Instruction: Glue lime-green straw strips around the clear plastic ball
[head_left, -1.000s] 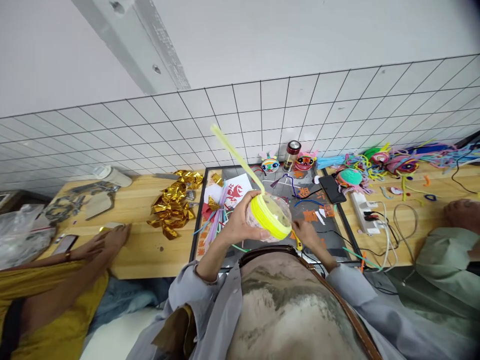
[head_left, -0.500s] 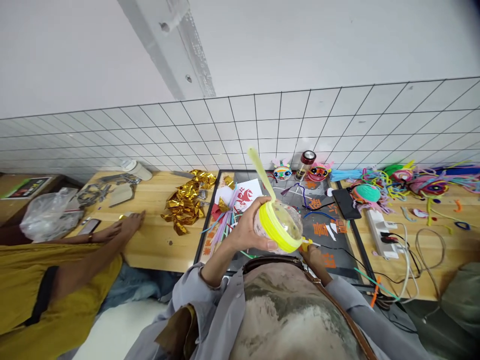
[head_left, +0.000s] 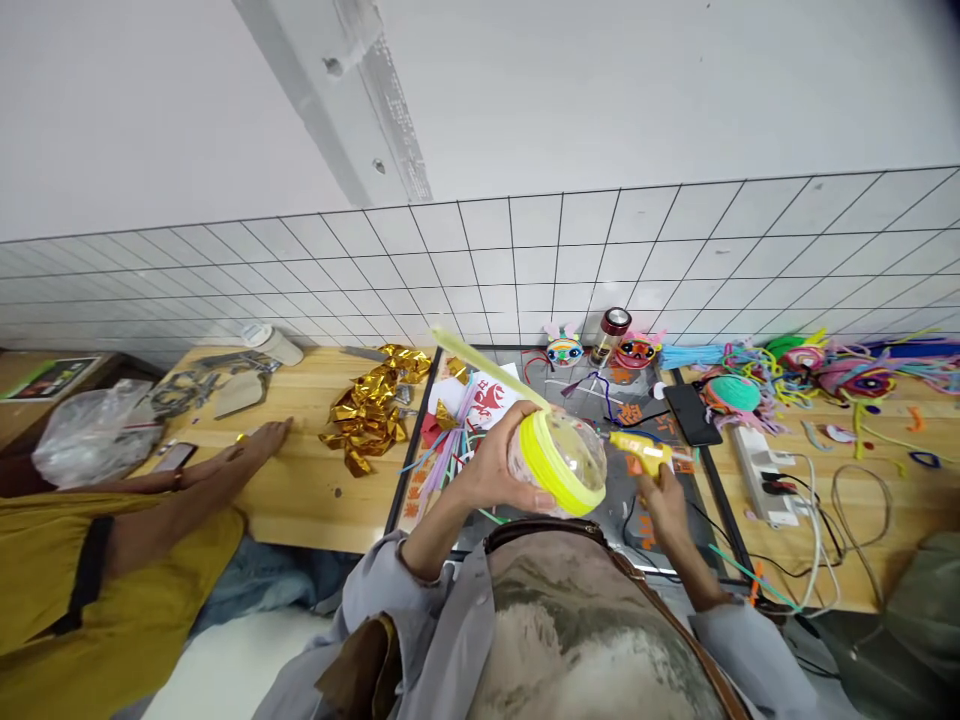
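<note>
My left hand is wrapped round a clear plastic ball banded with bright yellow pipe cleaner. One loose yellow end sticks out up and to the left, over the paper. In my right hand is a yellow hot glue gun, gripped by its handle, its nozzle pointing left at the ball's right side with what looks like a small gap. A white paper with a red cut-out lies behind my left hand, beside a bunch of coloured pipe cleaners.
A power strip with cables and a black phone lie to the right. Crumpled gold foil is on the left. Decorated balls and a flask stand by the wall. A co-worker's hands rest at far left.
My right hand has brought the glue gun up and to the right from below the ball, into plain view. The loose yellow end has swung down to the left.
</note>
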